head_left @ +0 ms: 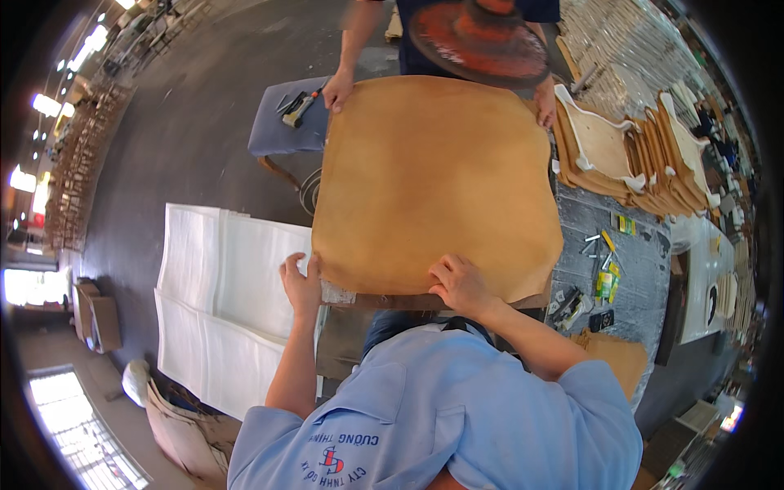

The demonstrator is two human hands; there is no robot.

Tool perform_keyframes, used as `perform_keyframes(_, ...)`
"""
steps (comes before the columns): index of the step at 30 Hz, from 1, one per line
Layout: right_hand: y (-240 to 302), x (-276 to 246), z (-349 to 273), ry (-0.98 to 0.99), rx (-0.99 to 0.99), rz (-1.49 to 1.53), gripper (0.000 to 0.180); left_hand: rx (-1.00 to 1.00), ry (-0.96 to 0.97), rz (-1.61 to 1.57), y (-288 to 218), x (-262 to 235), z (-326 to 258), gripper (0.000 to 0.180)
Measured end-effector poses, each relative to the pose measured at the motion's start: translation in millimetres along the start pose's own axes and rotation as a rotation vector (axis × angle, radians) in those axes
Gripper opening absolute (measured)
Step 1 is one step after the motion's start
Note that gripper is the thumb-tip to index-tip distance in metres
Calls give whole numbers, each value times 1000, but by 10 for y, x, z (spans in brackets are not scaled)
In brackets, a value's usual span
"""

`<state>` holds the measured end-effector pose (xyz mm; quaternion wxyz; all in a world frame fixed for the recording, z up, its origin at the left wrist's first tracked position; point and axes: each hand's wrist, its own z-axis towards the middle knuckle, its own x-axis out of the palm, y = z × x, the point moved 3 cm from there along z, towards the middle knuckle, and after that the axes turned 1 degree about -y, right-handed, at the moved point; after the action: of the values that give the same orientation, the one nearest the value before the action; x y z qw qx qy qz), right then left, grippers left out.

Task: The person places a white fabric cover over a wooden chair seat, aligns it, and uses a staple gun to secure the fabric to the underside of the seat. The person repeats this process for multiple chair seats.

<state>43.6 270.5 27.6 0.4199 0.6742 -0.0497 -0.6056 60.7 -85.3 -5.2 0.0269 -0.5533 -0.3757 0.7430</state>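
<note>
A large tan hide (433,184) lies spread flat on the desk (629,245), covering most of its near and middle part. The person's left hand (302,282) sits at the hide's near left corner, its fingers (292,268) curled over the edge and gripping it, with a small clear scrap just under the hand. The right hand (459,282) rests on the hide's near edge, right of the middle, fingers bent and pressing down on the leather; whether they pinch the edge or only press it cannot be told.

At the far side a co-worker stands facing the person, in a round orange hat (480,39). One of the co-worker's hands (337,91) holds the far left corner of the hide and the other (545,104) touches its far right corner.

To the right of the hide, a stack of cut leather pieces (645,167) with pale padded shapes on top lies on the desk. Nearer, on the bare grey desk top, small tools and yellow-green items (606,269) are scattered, well apart from the right hand. Another tan piece (622,359) lies at the near right.

Left of the hide, white sheets (220,302) lie low beside the desk, touching its near left corner in the picture. Farther away, a grey-blue stool (282,126) carries a hand tool (299,106), just beside the co-worker's hand
</note>
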Motion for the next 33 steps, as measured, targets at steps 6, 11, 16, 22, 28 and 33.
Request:
perform_keyframes(6, 80, 95, 29, 98, 9, -73, 39, 680, 302, -131, -725, 396, -752, 65)
perform_keyframes(11, 307, 67, 94, 103, -74, -119, 37, 672, 255, -143, -682, 538, -812, 66)
perform_keyframes(16, 285, 252, 259, 275, 33, -198, 31, 554, 115, -368, -508, 397, -847, 59)
perform_keyframes(22, 25, 196, 306, 364, 59, -354, 31, -255, -34, -522, 1297, 106, -1039, 44)
perform_keyframes(28, 288, 362, 594, 521, 129, -520, 31, -1595, -196, -173, 3848, -96, -2018, 58)
perform_keyframes(33, 670, 621, 849, 603, 186, -671, 31, -2011, -489, -387, 4795, -80, -2289, 86)
